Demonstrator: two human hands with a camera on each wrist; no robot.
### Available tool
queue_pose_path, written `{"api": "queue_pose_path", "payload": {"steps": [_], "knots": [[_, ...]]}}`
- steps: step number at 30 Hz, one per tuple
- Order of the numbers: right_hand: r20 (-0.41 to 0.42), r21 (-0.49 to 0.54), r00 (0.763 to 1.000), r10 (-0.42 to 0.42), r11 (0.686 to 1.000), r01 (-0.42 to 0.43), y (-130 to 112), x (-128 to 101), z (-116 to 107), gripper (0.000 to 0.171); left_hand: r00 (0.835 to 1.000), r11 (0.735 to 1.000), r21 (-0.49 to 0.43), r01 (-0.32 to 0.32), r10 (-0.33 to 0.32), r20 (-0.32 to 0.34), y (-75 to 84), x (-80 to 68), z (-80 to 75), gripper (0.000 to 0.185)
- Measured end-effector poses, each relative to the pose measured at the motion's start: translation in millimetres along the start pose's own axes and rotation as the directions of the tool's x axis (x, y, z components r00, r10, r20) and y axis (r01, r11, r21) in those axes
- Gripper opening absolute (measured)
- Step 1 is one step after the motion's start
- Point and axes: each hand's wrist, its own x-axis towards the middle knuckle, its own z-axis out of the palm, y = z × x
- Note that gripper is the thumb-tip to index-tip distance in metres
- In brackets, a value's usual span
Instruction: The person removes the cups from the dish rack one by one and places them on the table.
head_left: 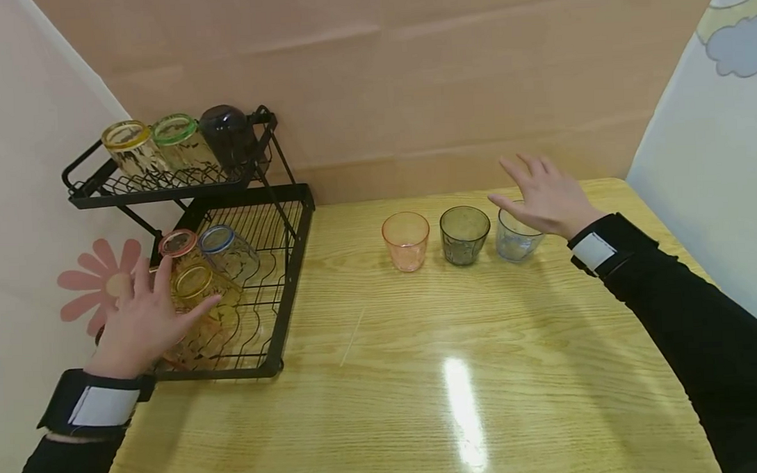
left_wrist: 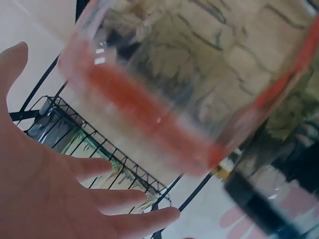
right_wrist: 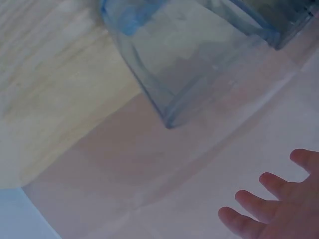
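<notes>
My left hand [head_left: 140, 325], fingers spread, is over the left side of a black two-tier dish rack [head_left: 290, 281] and holds nothing. Around it on the lower tier are upturned glasses: a red-rimmed one [head_left: 180, 244], a blue-rimmed one [head_left: 232, 257], a yellow one [head_left: 195, 283] and a pinkish one [head_left: 201, 343] partly hidden by the hand. In the left wrist view a red-tinted glass [left_wrist: 129, 104] looms close beyond the fingers. Fingers extended, my right hand [head_left: 547, 197] hovers at a clear bluish glass [head_left: 518, 245], overlapping its rim in the head view.
A smoky green glass [head_left: 464, 242] and a pink glass [head_left: 406, 244] stand upright left of the bluish one on the wooden table [head_left: 384, 403]. The rack's upper tier bears yellow [head_left: 134, 151], green [head_left: 184, 144] and dark [head_left: 227, 139] glasses. A papered wall [head_left: 411, 89] rises behind.
</notes>
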Motion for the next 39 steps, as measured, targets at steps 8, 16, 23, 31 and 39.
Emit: {"api": "queue_pose_path", "payload": {"steps": [8, 16, 23, 31, 39], "knots": [[-0.022, -0.018, 0.999, -0.035, 0.999, 0.035, -13.5, 4.2, -17.1, 0.075, 1.0, 0.999, -0.033, -0.024, 0.024, 0.005, -3.8, -9.7, 23.0, 0.107], [-0.009, -0.053, 0.998, -0.061, 0.997, 0.06, -30.6, 4.0, -25.4, 0.076, 1.0, 0.999, -0.052, 0.001, 0.0, 0.016, -2.0, -15.1, 34.5, 0.106], [-0.01, -0.075, 0.995, -0.1, 0.992, 0.099, -47.4, 5.9, -19.9, 0.076, 1.0, 1.0, -0.028, 0.012, -0.012, -0.021, 2.3, -18.7, 38.6, 0.11], [0.013, -0.079, 0.989, -0.15, 0.985, 0.151, -70.6, 13.8, -9.7, 0.078, 0.998, 0.999, 0.05, -0.009, 0.012, -0.064, 3.5, -21.0, 36.5, 0.067], [0.036, -0.096, 0.978, -0.206, 0.973, 0.209, -99.5, 22.0, -4.3, 0.08, 0.998, 1.0, 0.023, 0.017, -0.018, 0.063, 1.3, -16.4, 29.5, 0.062]]}}
